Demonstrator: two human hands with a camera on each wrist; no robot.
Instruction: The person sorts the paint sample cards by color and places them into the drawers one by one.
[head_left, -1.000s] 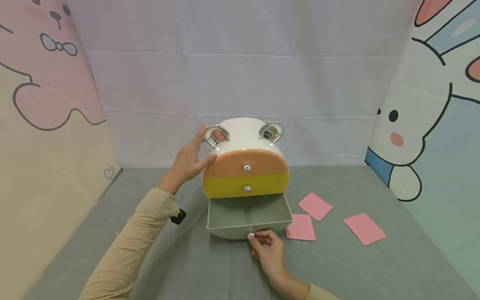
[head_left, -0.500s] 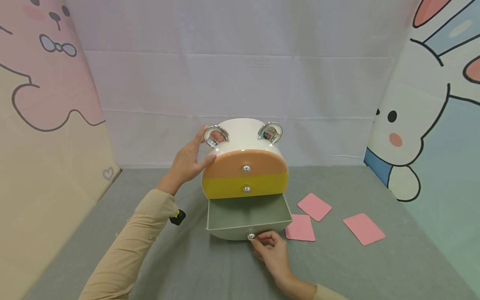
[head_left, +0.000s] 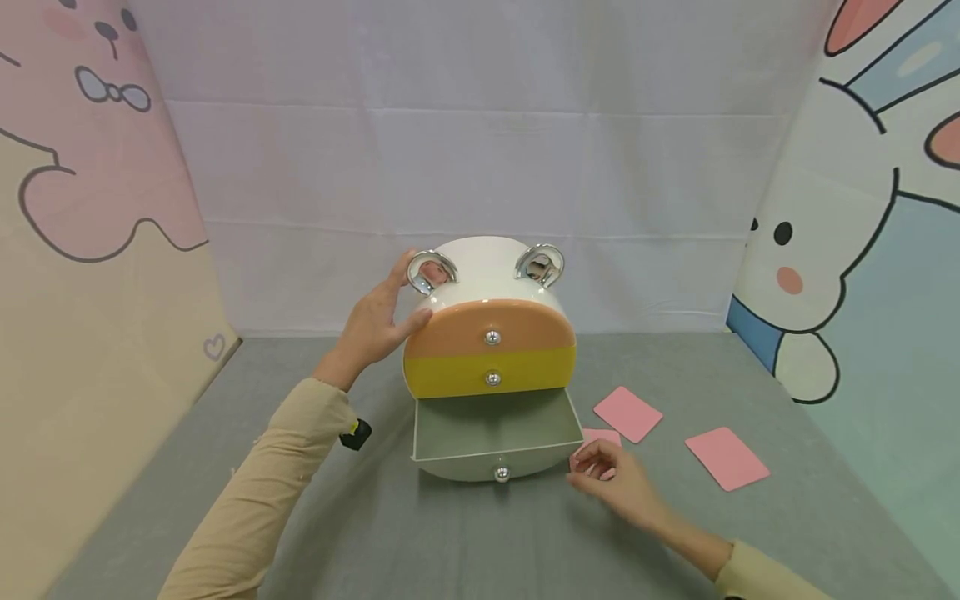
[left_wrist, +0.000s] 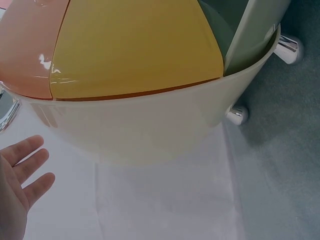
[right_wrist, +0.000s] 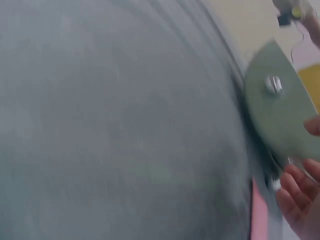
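A small drawer cabinet with a white rounded top [head_left: 486, 268] and silver ear-like loops stands on the grey cloth. Its orange drawer [head_left: 450, 329] and yellow drawer [head_left: 450, 373] are closed; the pale green bottom drawer [head_left: 457, 469] is pulled out, with nothing seen inside. My left hand [head_left: 372, 327] rests at the cabinet's upper left side, thumb by the orange front. In the left wrist view its fingers [left_wrist: 31, 165] are extended and spread. Right of the green drawer, my right hand [head_left: 622, 487], fingers loosely bent, hovers over a pink card [head_left: 597, 436], partly covering it.
Two more pink cards lie to the right, one behind [head_left: 628, 414] and one farther right [head_left: 727, 458]. A white cloth wall [head_left: 480, 167] closes off the back. Printed cartoon panels stand at left [head_left: 97, 333] and right [head_left: 892, 350].
My right hand has let go of the green drawer's silver knob and moved right, over the nearest pink card. The left hand stays at the cabinet, and the drawer remains pulled out.
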